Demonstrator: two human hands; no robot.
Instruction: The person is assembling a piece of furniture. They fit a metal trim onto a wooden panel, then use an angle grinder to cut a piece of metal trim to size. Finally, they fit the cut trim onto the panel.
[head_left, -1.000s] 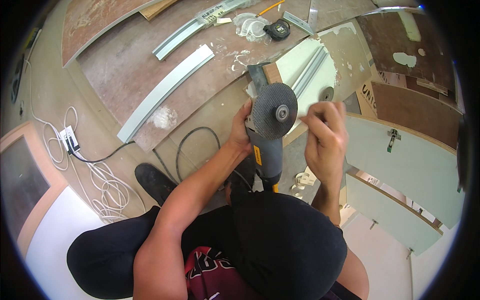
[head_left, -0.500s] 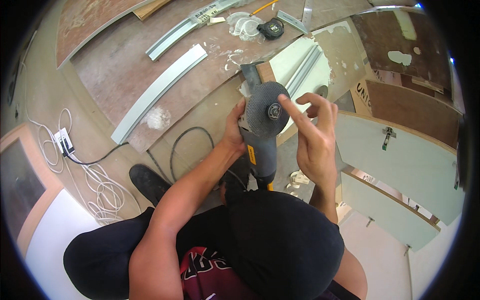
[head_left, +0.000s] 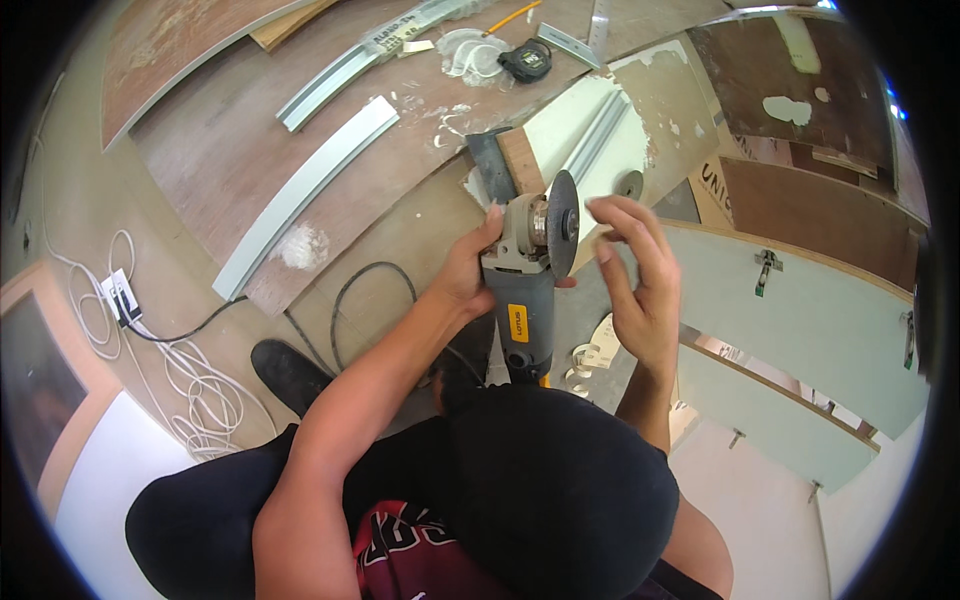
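My left hand (head_left: 468, 265) grips an angle grinder (head_left: 527, 310) just below its metal head, with the thumb on the near side and some fingers hidden behind the tool. The grinder has a grey body with a yellow label and stands roughly upright between my legs. On its spindle sits a dark cutting disc (head_left: 562, 235), seen almost edge-on, with the nut facing right. Beside the disc, apart from it, is my right hand (head_left: 643, 290), thumb and bent fingers spread with nothing visible between them. Its fingertips are slightly blurred.
Pale metal strips (head_left: 312, 190) and a black tape measure (head_left: 527, 61) lie on brown boards ahead. A second disc (head_left: 629, 184) rests near a white board. Coiled white cord (head_left: 205, 395) lies left; pale green panels with hinges (head_left: 790, 290) are at right.
The grinder has turned, so its disc went from facing me to nearly edge-on toward the right. My right hand has drawn back a little, its pointing forefinger now more bent.
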